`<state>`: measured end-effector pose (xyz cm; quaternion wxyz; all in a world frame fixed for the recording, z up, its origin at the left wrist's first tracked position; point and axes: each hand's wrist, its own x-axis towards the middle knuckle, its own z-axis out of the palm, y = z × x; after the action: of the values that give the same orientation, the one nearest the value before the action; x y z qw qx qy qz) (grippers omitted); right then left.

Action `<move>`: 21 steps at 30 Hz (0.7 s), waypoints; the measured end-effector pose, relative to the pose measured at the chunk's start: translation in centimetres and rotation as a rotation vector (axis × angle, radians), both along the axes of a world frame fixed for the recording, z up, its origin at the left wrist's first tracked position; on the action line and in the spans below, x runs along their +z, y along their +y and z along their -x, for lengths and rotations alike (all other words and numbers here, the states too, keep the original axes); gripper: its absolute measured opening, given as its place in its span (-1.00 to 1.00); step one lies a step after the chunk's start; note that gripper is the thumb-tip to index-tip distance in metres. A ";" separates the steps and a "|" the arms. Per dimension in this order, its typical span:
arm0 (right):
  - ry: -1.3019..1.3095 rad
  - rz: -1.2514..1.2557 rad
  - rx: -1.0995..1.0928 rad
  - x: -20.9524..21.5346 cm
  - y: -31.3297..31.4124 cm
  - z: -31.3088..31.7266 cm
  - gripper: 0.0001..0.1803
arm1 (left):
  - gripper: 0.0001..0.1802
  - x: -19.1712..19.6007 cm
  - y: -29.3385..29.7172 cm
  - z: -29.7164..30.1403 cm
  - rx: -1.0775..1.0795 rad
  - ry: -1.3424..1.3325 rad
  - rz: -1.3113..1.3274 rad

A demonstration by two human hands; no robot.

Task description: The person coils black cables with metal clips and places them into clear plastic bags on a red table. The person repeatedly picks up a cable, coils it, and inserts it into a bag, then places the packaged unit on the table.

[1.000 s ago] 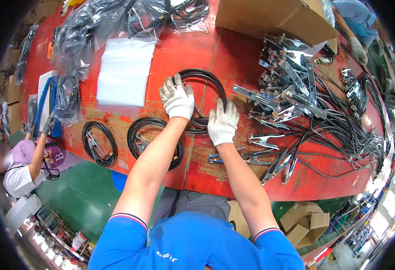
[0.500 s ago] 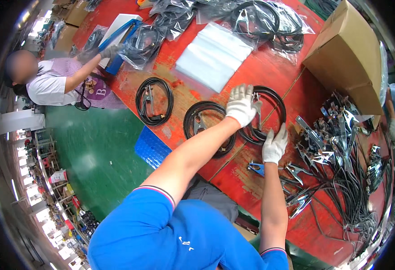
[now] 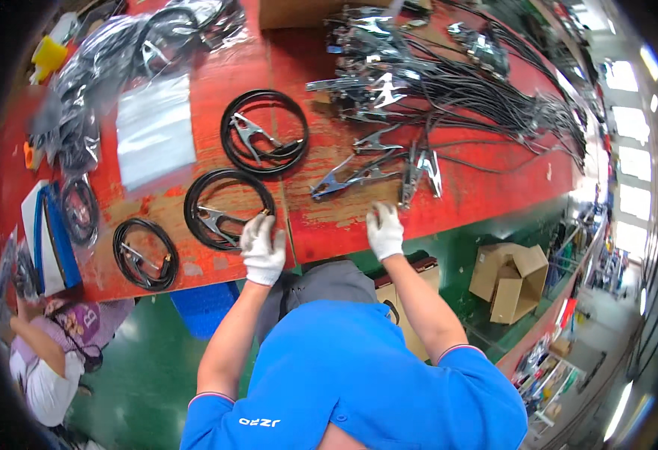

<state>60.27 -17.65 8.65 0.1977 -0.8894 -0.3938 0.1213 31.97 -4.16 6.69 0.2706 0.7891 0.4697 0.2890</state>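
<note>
Both my hands wear white gloves over a worn red table (image 3: pixel 486 191). My left hand (image 3: pixel 262 246) rests at the near edge, touching the rim of a coiled black cable with a metal clamp (image 3: pixel 228 208). My right hand (image 3: pixel 384 229) lies flat near the edge, holding nothing, just below loose metal clamps (image 3: pixel 417 172). A second coiled cable with a clamp (image 3: pixel 264 140) lies farther back. A third, smaller coil (image 3: pixel 146 253) sits to the left.
A tangled pile of clamps and black cables (image 3: pixel 449 75) fills the far right. Clear plastic bags (image 3: pixel 154 139) and bagged cables (image 3: pixel 81 82) lie at left. Another person (image 3: pixel 48 360) works at lower left. An open cardboard box (image 3: pixel 510 279) stands on the green floor.
My hands have let go of the coil they were winding and drawn back to the table's near edge. The view has swung, putting the clamp pile ahead.
</note>
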 end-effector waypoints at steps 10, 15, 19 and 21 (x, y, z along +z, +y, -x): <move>0.058 0.050 -0.347 0.7 -7.2 -5.8 -0.59 | -0.67 0.8 2.3 -9.1 -0.278 0.155 0.226; -0.075 0.100 -0.385 -1.4 -7.4 -16.6 -0.25 | -0.70 2.4 -0.6 -16.1 -0.231 0.125 0.223; 0.048 0.232 -0.216 -2.8 -6.5 -22.9 -0.12 | -0.75 1.6 -4.1 -24.1 -0.231 0.091 0.103; 0.121 0.215 -0.063 -2.5 -5.4 -24.2 -0.20 | -0.76 2.1 -4.7 -28.0 -0.199 0.069 0.019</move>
<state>84.50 -23.06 6.14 0.1285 -0.9085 -0.3375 0.2101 59.98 -8.86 8.81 0.2889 0.8388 0.4008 0.2287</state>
